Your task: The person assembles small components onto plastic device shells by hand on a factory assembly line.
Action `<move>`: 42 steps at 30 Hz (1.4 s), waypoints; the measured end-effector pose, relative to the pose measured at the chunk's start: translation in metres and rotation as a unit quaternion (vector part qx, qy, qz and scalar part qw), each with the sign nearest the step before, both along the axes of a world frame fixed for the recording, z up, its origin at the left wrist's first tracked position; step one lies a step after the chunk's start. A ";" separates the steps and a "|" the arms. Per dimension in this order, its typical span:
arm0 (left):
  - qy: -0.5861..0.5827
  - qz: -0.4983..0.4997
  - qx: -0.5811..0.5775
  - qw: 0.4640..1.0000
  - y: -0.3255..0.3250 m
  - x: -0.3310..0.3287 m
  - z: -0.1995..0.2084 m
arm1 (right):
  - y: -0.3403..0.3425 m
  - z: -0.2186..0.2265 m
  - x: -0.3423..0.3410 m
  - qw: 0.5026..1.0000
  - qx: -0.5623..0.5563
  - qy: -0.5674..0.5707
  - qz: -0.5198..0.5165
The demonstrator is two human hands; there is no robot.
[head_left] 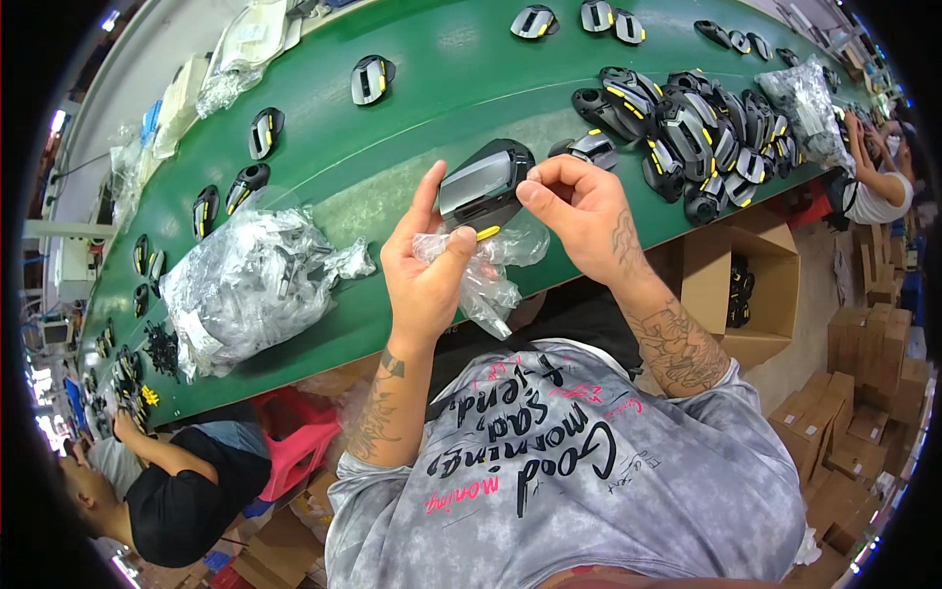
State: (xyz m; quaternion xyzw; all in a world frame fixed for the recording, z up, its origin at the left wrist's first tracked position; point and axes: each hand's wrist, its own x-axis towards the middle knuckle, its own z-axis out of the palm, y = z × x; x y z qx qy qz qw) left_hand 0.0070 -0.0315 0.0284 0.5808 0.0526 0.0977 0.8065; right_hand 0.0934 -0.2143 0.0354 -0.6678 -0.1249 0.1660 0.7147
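Grey-black shell (pixel 481 185) is being gripped over the bench (pixel 442 59) by the left hand (pixel 424 280); its edge is seemingly being pinched by the right hand (pixel 594 221). It is being worked on; heaped shells (pixel 687 133) are being left.

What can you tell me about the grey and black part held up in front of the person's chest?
The part is a smooth, rounded shell, apparently hard plastic, with a dark grey panel and glossy black edges. It slants up toward the right above the green table. The left hand grips its left side; the right hand pinches at its right edge, contact unclear. A yellow strip shows just below; whether it's attached is unclear. Crumpled clear plastic hangs beneath.
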 end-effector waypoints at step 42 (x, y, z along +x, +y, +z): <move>0.039 -0.039 -0.176 0.983 -0.008 0.014 0.005 | -0.009 -0.005 0.018 0.987 0.108 -0.094 0.073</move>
